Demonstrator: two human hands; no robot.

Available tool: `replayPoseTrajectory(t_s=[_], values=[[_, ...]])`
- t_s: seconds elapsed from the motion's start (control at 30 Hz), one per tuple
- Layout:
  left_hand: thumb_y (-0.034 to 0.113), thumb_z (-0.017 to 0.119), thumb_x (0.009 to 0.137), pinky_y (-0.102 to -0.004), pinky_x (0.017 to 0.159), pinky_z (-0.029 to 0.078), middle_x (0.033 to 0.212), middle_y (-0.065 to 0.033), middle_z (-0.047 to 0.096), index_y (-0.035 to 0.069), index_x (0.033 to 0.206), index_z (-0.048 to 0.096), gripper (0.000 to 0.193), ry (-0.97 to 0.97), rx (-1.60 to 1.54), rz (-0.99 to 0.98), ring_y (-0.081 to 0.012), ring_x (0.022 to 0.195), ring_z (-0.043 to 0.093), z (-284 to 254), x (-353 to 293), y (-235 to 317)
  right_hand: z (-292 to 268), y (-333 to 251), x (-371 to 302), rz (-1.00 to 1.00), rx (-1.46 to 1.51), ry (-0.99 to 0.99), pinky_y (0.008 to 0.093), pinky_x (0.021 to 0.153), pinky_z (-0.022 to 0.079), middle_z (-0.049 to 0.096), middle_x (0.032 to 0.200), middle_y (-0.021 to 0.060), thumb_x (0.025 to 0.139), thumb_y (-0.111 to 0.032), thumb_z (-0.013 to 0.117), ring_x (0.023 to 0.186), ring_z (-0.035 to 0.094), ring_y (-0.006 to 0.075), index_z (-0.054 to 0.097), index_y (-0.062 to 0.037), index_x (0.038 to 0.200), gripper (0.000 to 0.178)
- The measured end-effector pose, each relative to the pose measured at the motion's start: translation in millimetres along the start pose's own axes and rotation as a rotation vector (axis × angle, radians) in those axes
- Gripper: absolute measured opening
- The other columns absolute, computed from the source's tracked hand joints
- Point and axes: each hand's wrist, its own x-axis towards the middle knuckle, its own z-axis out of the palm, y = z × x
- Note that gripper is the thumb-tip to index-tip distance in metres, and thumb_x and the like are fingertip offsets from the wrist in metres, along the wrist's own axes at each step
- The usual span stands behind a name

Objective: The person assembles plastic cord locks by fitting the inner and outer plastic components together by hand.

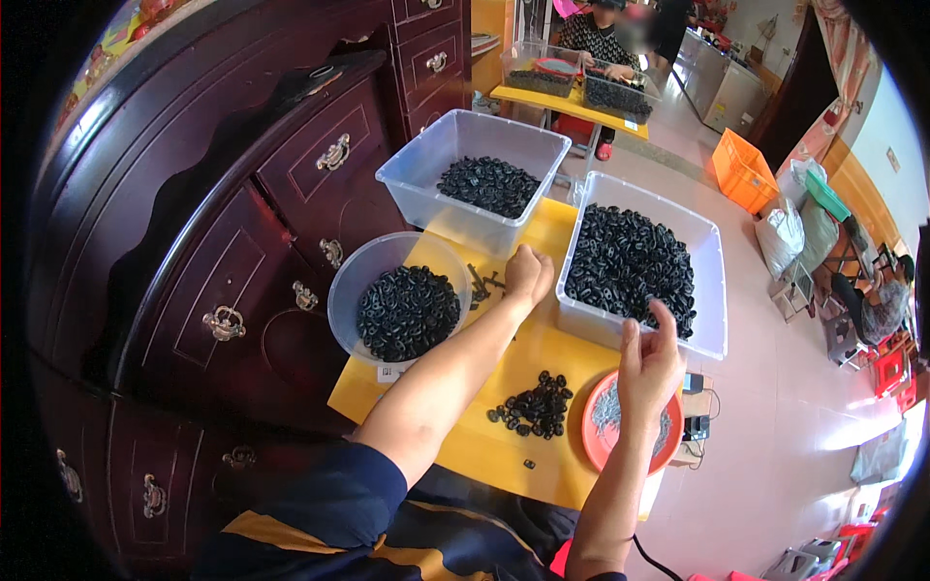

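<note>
My left hand (530, 274) is closed above the yellow table (465, 397), between two clear bins; whatever its fingers hold is hidden. Beside it lie several thin dark pieces (481, 284). My right hand (651, 366) is raised over the near rim of the right clear bin (712, 290), thumb and forefinger apart, with nothing visible between them. Small black oval parts (630, 257) fill much of that bin. Partly behind my right wrist sits an orange-red dish (591, 431) of small silvery pieces (607, 412). A loose pile of black oval parts (536, 405) lies left of the dish.
A round clear tub (341, 315) of black parts stands at left, another clear bin (412, 174) behind it. Dark wooden cabinets (228, 261) border the left side. Across the room, a person (596, 44) sits at another table with bins. An orange crate (744, 172) stands on the floor.
</note>
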Motion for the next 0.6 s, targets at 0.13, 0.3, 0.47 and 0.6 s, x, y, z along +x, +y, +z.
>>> replayPoseTrajectory(t_s=[0.13, 0.3, 0.47, 0.6], values=[[0.021, 0.058, 0.093, -0.0402, 0.062, 0.052, 0.075, -0.0147, 0.064, 0.0, 0.085, 0.057, 0.022, 0.136, -0.297, 0.092, -0.0283, 0.064, 0.063, -4.3, -38.5, -12.5, 12.5, -34.8, 15.9, -0.189, 0.094, 0.053, 0.0308, 0.058, 0.05, 0.064, 0.071, 0.008, 0.089, -0.011, 0.074, 0.058, 0.061, 0.0168, 0.065, -0.0066, 0.12, 0.033], [0.02, 0.053, 0.096, -0.0288, 0.046, 0.043, 0.075, -0.0055, 0.057, 0.006, 0.087, 0.051, 0.017, -0.316, -0.907, -0.262, -0.0106, 0.054, 0.05, -42.3, -104.9, -14.6, 66.3, -72.0, 55.3, -0.474, 0.013, -0.012, 0.0381, 0.074, 0.056, 0.07, 0.097, 0.013, 0.084, -0.013, 0.073, 0.084, 0.07, 0.0316, 0.069, -0.0068, 0.111, 0.028], [0.03, 0.053, 0.105, -0.0213, 0.039, 0.033, 0.072, -0.0019, 0.052, 0.011, 0.089, 0.045, 0.026, -0.518, -0.941, -0.299, -0.0056, 0.047, 0.04, -95.3, -168.0, -25.8, 142.3, -95.6, 85.0, -0.645, -0.115, -0.215, 0.044, 0.093, 0.051, 0.067, 0.106, 0.0138, 0.078, -0.011, 0.069, 0.105, 0.063, 0.0342, 0.068, -0.0065, 0.107, 0.029], [0.023, 0.046, 0.108, -0.0204, 0.043, 0.037, 0.075, -0.0038, 0.057, 0.009, 0.092, 0.047, 0.021, -0.681, -0.825, -0.28, -0.0064, 0.048, 0.044, -141.8, -210.0, -17.6, 179.2, -97.7, 94.9, -0.655, -0.307, -0.272, 0.0481, 0.103, 0.045, 0.068, 0.11, 0.0116, 0.082, -0.013, 0.065, 0.112, 0.062, 0.0315, 0.067, -0.0073, 0.112, 0.03]])
